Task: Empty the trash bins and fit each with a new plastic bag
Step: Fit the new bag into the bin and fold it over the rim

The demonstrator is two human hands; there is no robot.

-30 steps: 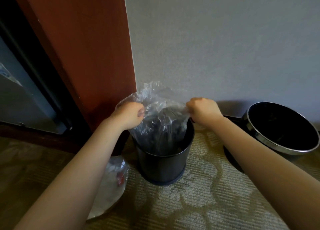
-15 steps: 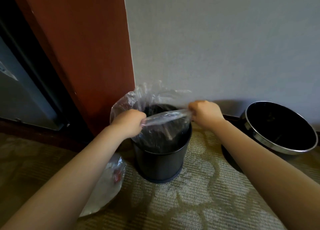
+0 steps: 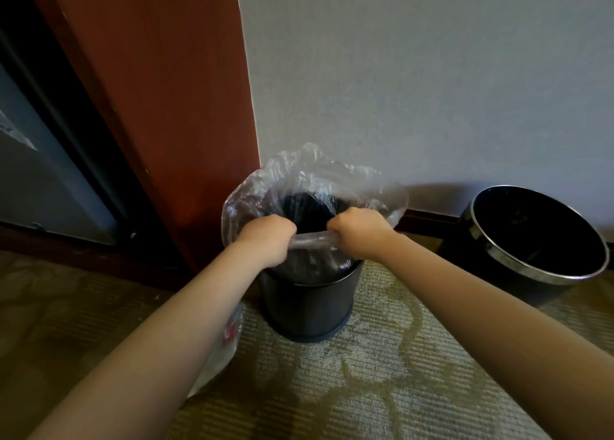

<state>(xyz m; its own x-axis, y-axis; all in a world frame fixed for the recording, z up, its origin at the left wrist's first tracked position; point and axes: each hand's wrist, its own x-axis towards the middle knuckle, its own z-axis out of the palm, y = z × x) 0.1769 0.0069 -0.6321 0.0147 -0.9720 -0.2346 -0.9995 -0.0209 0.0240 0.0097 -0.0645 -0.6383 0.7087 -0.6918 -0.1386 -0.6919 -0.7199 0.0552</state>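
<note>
Head view: left hand [image 3: 265,237] and right hand [image 3: 357,232] are both fisted on the near rim of the clear plastic bag [image 3: 309,180]. It's draped in the small black bin [image 3: 309,303] on the carpet, at the wall edge. The film looks light, floppy and slippery and probably tears easily, so I'd grip the bunched rim.

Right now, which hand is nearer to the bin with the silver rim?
Right. The right hand grips the clear bag over the small bin, left of the silver-rimmed bin; the left hand grips the same bag edge farther left.
</note>
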